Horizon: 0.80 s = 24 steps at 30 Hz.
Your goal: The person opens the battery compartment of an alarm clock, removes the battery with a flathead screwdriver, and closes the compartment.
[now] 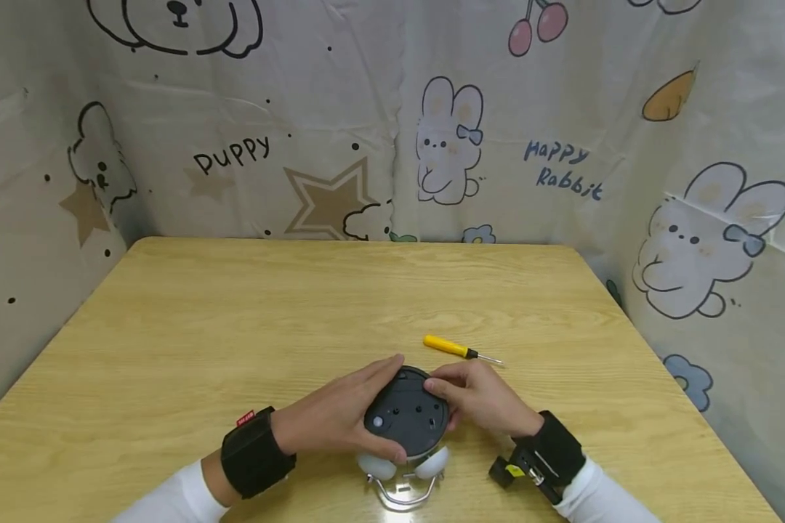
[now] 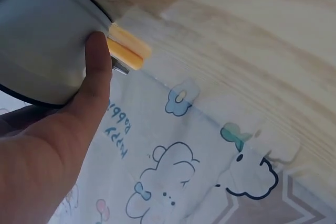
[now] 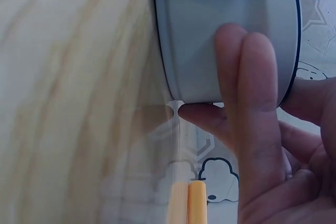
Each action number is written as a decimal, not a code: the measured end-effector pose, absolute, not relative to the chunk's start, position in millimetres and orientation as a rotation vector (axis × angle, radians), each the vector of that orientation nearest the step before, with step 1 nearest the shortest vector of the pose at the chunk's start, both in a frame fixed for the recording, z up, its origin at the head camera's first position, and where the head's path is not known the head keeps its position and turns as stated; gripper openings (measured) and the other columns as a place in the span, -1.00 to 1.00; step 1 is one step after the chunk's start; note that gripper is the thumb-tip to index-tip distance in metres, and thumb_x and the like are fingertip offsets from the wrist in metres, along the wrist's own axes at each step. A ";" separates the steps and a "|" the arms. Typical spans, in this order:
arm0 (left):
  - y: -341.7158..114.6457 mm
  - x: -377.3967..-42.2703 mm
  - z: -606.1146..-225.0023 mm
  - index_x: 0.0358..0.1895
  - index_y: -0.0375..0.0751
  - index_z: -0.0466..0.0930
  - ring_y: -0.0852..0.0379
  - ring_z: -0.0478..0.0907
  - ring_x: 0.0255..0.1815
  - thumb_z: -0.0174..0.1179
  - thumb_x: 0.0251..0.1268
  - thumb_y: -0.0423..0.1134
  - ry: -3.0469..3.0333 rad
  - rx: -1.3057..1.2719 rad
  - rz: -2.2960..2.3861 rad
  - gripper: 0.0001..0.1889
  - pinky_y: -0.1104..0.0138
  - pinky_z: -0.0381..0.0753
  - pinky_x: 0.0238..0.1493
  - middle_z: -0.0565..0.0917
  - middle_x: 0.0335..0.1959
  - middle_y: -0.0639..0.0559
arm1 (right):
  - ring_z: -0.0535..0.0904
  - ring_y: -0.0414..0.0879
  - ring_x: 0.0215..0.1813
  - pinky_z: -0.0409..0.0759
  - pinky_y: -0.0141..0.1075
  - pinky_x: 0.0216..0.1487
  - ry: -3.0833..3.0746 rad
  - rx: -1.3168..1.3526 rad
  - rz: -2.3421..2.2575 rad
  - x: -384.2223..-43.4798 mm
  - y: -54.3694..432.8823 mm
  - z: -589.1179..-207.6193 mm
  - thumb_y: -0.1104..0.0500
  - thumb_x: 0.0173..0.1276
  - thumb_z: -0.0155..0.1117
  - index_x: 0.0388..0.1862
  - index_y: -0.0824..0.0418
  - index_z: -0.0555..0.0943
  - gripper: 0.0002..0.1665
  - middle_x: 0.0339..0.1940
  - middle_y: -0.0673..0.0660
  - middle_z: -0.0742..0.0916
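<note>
A twin-bell alarm clock lies with its dark back facing up near the table's front. Its two white bells and metal handle point toward the person. My left hand grips the clock from the left, thumb near the bells and fingers at the far rim. On the other side, my right hand holds the right rim, its thumb on the edge of the back. The right wrist view has fingers against the pale side wall. Just beyond the clock lies a yellow-handled screwdriver.
The wooden table extends out to the left, right and far side of the clock. A printed cloth with rabbits and stars hangs behind and beside it. Black camera bands are worn on both wrists.
</note>
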<state>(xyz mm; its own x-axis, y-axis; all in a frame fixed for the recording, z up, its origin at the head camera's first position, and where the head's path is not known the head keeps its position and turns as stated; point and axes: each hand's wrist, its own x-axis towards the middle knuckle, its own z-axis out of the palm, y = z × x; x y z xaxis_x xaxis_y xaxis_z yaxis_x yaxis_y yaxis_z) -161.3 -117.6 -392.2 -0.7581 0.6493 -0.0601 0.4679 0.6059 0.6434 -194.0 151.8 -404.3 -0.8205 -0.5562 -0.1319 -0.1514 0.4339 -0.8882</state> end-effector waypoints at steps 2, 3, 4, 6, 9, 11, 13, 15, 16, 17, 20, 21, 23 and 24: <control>-118.6 -161.3 -392.4 0.72 0.00 -0.13 0.03 0.22 0.66 0.41 0.00 0.49 2.548 0.925 0.890 0.32 0.03 0.38 0.55 0.11 0.71 -0.01 | 0.75 -0.07 -0.49 0.75 -0.11 -0.41 2.282 -0.593 -1.362 -193.3 152.0 -404.8 -0.05 0.58 0.24 0.13 0.16 0.73 -0.62 -0.30 0.12 0.83; -119.2 -161.4 -392.1 0.72 -0.01 -0.12 0.03 0.23 0.66 0.41 0.00 0.49 2.547 0.928 0.892 0.32 0.03 0.39 0.55 0.11 0.71 -0.02 | 0.75 -0.07 -0.49 0.75 -0.10 -0.41 2.281 -0.593 -1.365 -193.2 152.1 -405.0 -0.05 0.58 0.24 0.13 0.16 0.73 -0.62 -0.30 0.12 0.83; -119.8 -161.4 -391.7 0.72 -0.01 -0.11 0.02 0.23 0.65 0.42 0.00 0.48 2.545 0.925 0.892 0.31 0.03 0.39 0.54 0.11 0.71 -0.02 | 0.75 -0.06 -0.49 0.75 -0.10 -0.41 2.280 -0.592 -1.366 -193.0 152.3 -405.2 -0.05 0.58 0.23 0.12 0.16 0.73 -0.62 -0.31 0.12 0.83; -121.0 -161.1 -391.1 0.71 -0.02 -0.09 0.01 0.24 0.65 0.42 0.00 0.47 2.536 0.904 0.893 0.30 0.02 0.40 0.54 0.12 0.71 -0.01 | 0.75 -0.05 -0.49 0.74 -0.10 -0.41 2.282 -0.603 -1.360 -193.3 152.5 -406.1 -0.07 0.58 0.23 0.12 0.16 0.73 -0.61 -0.31 0.12 0.83; -122.4 -160.5 -390.5 0.71 -0.02 -0.04 0.01 0.26 0.64 0.44 -0.01 0.46 2.516 0.848 0.905 0.29 0.02 0.39 0.54 0.13 0.70 0.02 | 0.75 -0.05 -0.49 0.74 -0.10 -0.41 2.283 -0.607 -1.350 -193.8 152.7 -407.7 -0.08 0.58 0.22 0.13 0.15 0.73 -0.60 -0.30 0.12 0.83; -122.6 -160.6 -389.9 0.70 -0.02 -0.03 0.02 0.28 0.62 0.44 -0.01 0.47 2.509 0.820 0.908 0.29 0.01 0.40 0.53 0.16 0.68 0.02 | 0.75 -0.05 -0.49 0.74 -0.10 -0.40 2.286 -0.603 -1.347 -194.1 152.8 -407.4 -0.08 0.58 0.22 0.14 0.14 0.73 -0.60 -0.28 0.12 0.83; -123.0 -160.7 -390.3 0.71 -0.02 -0.03 0.02 0.30 0.61 0.44 -0.01 0.47 2.504 0.804 0.910 0.29 0.02 0.41 0.52 0.18 0.67 0.02 | 0.75 -0.05 -0.48 0.75 -0.10 -0.40 2.282 -0.600 -1.346 -194.0 152.4 -406.8 -0.08 0.58 0.22 0.15 0.14 0.73 -0.60 -0.27 0.12 0.83; -124.0 -160.8 -391.0 0.71 0.00 -0.04 0.02 0.31 0.60 0.44 -0.02 0.47 2.497 0.785 0.915 0.29 0.02 0.42 0.52 0.19 0.67 0.02 | 0.75 -0.06 -0.47 0.75 -0.11 -0.39 2.276 -0.601 -1.348 -193.6 151.5 -405.9 -0.07 0.58 0.22 0.17 0.16 0.72 -0.59 -0.26 0.14 0.83; -124.4 -160.8 -391.2 0.71 -0.01 -0.05 0.02 0.32 0.59 0.44 -0.01 0.47 2.493 0.782 0.919 0.29 0.01 0.42 0.52 0.20 0.66 0.02 | 0.75 -0.06 -0.47 0.75 -0.11 -0.39 2.273 -0.604 -1.348 -193.2 151.1 -405.5 -0.06 0.58 0.22 0.17 0.18 0.71 -0.59 -0.25 0.15 0.83; -124.9 -160.7 -391.5 0.71 0.00 -0.05 0.02 0.32 0.58 0.43 -0.01 0.47 2.488 0.781 0.920 0.29 0.01 0.42 0.52 0.20 0.66 0.02 | 0.75 -0.06 -0.46 0.75 -0.12 -0.38 2.270 -0.605 -1.347 -192.7 150.8 -405.3 -0.05 0.58 0.22 0.18 0.20 0.71 -0.58 -0.25 0.16 0.83; -126.0 -160.1 -392.2 0.71 0.01 -0.07 0.04 0.33 0.57 0.43 0.00 0.46 2.473 0.780 0.935 0.29 0.02 0.41 0.52 0.19 0.66 0.03 | 0.75 -0.07 -0.46 0.75 -0.13 -0.38 2.270 -0.614 -1.338 -191.0 150.4 -404.1 -0.03 0.59 0.22 0.20 0.24 0.69 -0.56 -0.23 0.19 0.83; -126.2 -159.9 -392.2 0.71 0.01 -0.07 0.04 0.33 0.57 0.43 0.01 0.46 2.469 0.783 0.941 0.28 0.02 0.42 0.52 0.19 0.66 0.03 | 0.75 -0.07 -0.46 0.75 -0.13 -0.38 2.273 -0.616 -1.336 -190.5 150.6 -403.7 -0.03 0.59 0.22 0.20 0.25 0.69 -0.56 -0.23 0.20 0.83; -126.5 -159.4 -392.1 0.71 0.00 -0.07 0.05 0.33 0.57 0.43 0.01 0.45 2.465 0.794 0.945 0.28 0.02 0.42 0.51 0.19 0.66 0.03 | 0.75 -0.07 -0.47 0.75 -0.14 -0.38 2.281 -0.622 -1.328 -189.5 150.8 -402.8 -0.03 0.59 0.22 0.21 0.25 0.69 -0.56 -0.23 0.20 0.83; -126.6 -159.1 -391.8 0.71 0.00 -0.08 0.05 0.33 0.57 0.43 0.01 0.45 2.464 0.796 0.947 0.28 0.03 0.42 0.51 0.18 0.66 0.03 | 0.75 -0.07 -0.47 0.75 -0.14 -0.38 2.287 -0.627 -1.325 -189.4 150.7 -402.4 -0.03 0.59 0.22 0.21 0.25 0.69 -0.56 -0.23 0.20 0.83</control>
